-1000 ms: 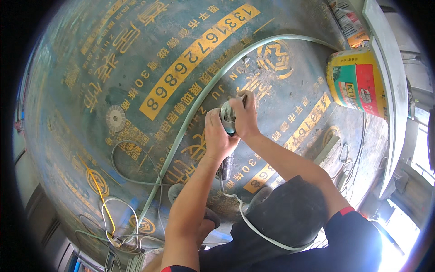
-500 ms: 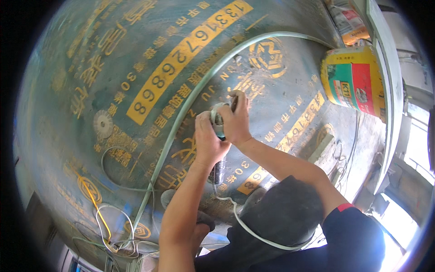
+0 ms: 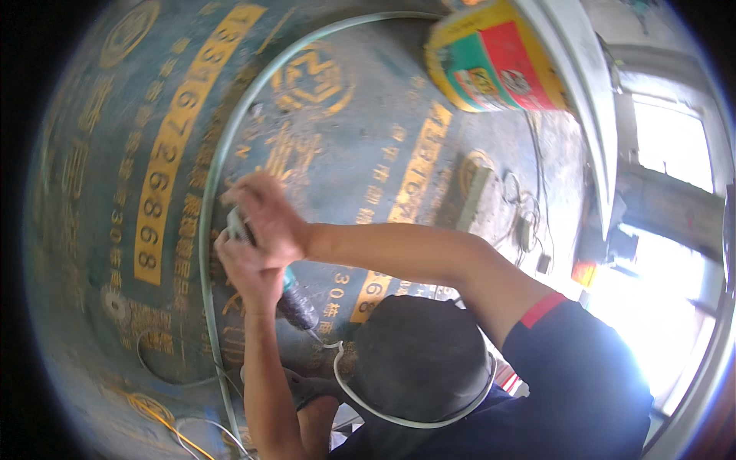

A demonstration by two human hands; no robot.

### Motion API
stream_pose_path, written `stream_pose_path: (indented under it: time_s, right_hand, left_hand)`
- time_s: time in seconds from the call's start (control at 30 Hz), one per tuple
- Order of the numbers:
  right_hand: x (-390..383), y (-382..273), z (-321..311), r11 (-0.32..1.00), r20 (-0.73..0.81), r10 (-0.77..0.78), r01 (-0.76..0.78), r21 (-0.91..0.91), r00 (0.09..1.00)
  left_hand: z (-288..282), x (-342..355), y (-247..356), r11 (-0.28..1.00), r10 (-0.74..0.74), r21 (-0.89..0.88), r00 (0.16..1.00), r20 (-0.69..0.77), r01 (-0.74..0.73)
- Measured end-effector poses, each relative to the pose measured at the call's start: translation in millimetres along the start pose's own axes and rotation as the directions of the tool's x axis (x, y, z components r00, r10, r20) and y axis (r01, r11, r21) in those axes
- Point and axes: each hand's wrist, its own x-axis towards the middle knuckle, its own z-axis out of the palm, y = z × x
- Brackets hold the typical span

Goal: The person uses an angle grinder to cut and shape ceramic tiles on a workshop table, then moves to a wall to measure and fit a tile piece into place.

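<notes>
My left hand (image 3: 247, 268) and my right hand (image 3: 267, 218), both somewhat blurred, are closed round the head of a power tool (image 3: 295, 299), close together, the right one higher. The tool has a teal body and a dark, dirty rear section, and lies slanted toward the lower right. What its head touches is hidden. From its tail a white cord (image 3: 343, 379) runs round a dark hat (image 3: 406, 353) at the lower middle. Under the hands is a dark floor covering (image 3: 92, 230) with yellow printing, and a pale green hose (image 3: 207, 261) curves just left of them.
A yellow, green and red bucket (image 3: 491, 69) stands at the upper right beside a long pale board (image 3: 583, 123). A grey bar (image 3: 477, 195) and tangled cables (image 3: 527, 230) lie right of my arm. A grey disc (image 3: 116, 305) and more cords (image 3: 157, 414) are at left. Bright openings show far right.
The view has shifted, so floor and bucket appear further left. My hands and the tool sit further left too, and the tool's body now slants instead of pointing nearly straight down the picture.
</notes>
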Motion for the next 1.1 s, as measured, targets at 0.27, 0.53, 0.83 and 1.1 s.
stream_pose_path:
  time_s: [0.27,0.53,0.83,1.1]
  right_hand:
    - [19.8,-14.4,-29.1,0.908,0.129,-0.383,0.399,-0.128,0.914]
    - [-8.5,-40.3,-36.3,0.767,0.187,0.640,-0.605,-0.212,0.745]
    - [1.1,-34.4,-37.1,0.811,0.297,0.584,-0.530,-0.246,0.755]
    - [-2.9,-33.3,-43.4,0.872,0.222,0.487,-0.483,-0.075,0.845]
  left_hand:
    - [16.5,-13.4,-15.6,0.813,-0.302,-0.519,0.953,0.014,0.265]
    - [13.7,1.7,3.6,0.909,-0.287,-0.326,0.957,-0.041,0.259]
    - [8.6,-6.4,-9.9,0.966,-0.187,-0.198,0.979,-0.086,0.167]
    - [3.6,2.2,2.0,0.966,-0.162,-0.210,0.986,-0.031,0.152]
